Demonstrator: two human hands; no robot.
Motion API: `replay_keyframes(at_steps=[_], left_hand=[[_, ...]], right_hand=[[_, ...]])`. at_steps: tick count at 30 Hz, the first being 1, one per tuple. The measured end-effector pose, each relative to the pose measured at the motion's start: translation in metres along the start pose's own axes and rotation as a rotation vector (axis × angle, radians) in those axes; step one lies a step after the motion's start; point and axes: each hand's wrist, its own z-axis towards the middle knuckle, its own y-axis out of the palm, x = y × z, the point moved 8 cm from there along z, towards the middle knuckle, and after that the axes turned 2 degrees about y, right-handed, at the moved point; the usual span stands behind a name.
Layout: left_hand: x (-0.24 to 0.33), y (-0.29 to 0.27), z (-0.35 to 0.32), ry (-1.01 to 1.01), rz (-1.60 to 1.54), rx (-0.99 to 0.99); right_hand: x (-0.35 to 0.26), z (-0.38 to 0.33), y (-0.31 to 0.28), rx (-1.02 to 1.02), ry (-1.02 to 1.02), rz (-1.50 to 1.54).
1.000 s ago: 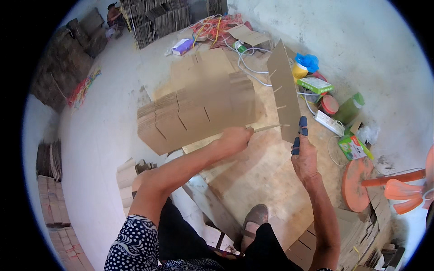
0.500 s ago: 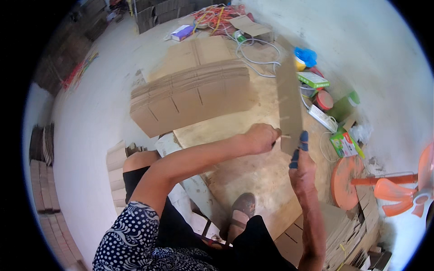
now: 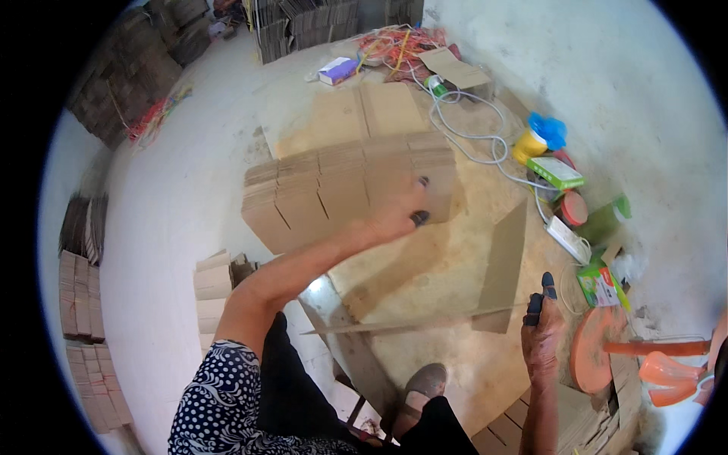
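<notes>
Change against half a second ago: left hand (image 3: 406,208) off the cardboard sheet (image 3: 504,262) and out onto the cardboard stack (image 3: 341,189), a fanned row of flat slotted pieces. Fingers spread wide, laid on the right end of the stack, closed on nothing; contact likely but blurred by motion. Right hand (image 3: 542,334) near the stack on its right, towards the body, fingers pinched on the lower edge of the sheet. Sheet bent in two: one panel standing tilted, one long strip running leftwards at a low angle, no longer upright as before. Judged effect: sheet now carried by the right hand alone, left hand free at the stack. Surface: round wooden worktop (image 3: 425,265) under the stack, low on a pale concrete floor (image 3: 174,189). Right of the stack, along the worktop rim: white cable (image 3: 470,144), yellow pot with a blue cap (image 3: 538,136), green box (image 3: 557,173), red-lidded tin (image 3: 574,208), white power strip (image 3: 569,239). Further right and nearer the body: orange stool (image 3: 595,349). Beyond the stack: tangle of coloured straps (image 3: 394,42) and dark bundles of flat cardboard (image 3: 303,23). Left of the stack: small cardboard pile (image 3: 212,280) just beside the knee, more piles (image 3: 83,303) well apart by the wall.
</notes>
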Motion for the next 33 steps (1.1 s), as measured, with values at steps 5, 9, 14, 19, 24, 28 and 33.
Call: replay_keyframes(at_steps=[5, 9, 14, 19, 24, 28, 33], left_hand=[[-0.060, -0.052, 0.002, -0.109, 0.351, -0.166], [-0.078, -0.086, 0.013, -0.212, 0.120, 0.109], [-0.060, -0.033, 0.003, -0.199, -0.286, -0.329], [0.000, -0.007, -0.008, 0.024, -0.131, -0.417], [0.034, 0.023, -0.029, 0.007, -0.105, -0.566], [0.055, 0.038, -0.041, 0.066, -0.112, -0.541], [0.073, 0.058, -0.039, -0.034, 0.023, -0.554]], right_hand=[[-0.006, 0.034, 0.043, -0.338, 0.201, -0.036], [0.019, 0.008, 0.072, -0.547, 0.361, 0.020], [0.011, 0.027, 0.066, -0.475, 0.296, 0.013], [-0.019, 0.037, 0.058, -0.331, 0.254, 0.092], [-0.034, 0.035, 0.044, -0.341, 0.191, -0.001], [-0.047, 0.033, 0.018, -0.315, 0.177, 0.061], [-0.041, 0.018, -0.001, -0.265, 0.163, 0.113]])
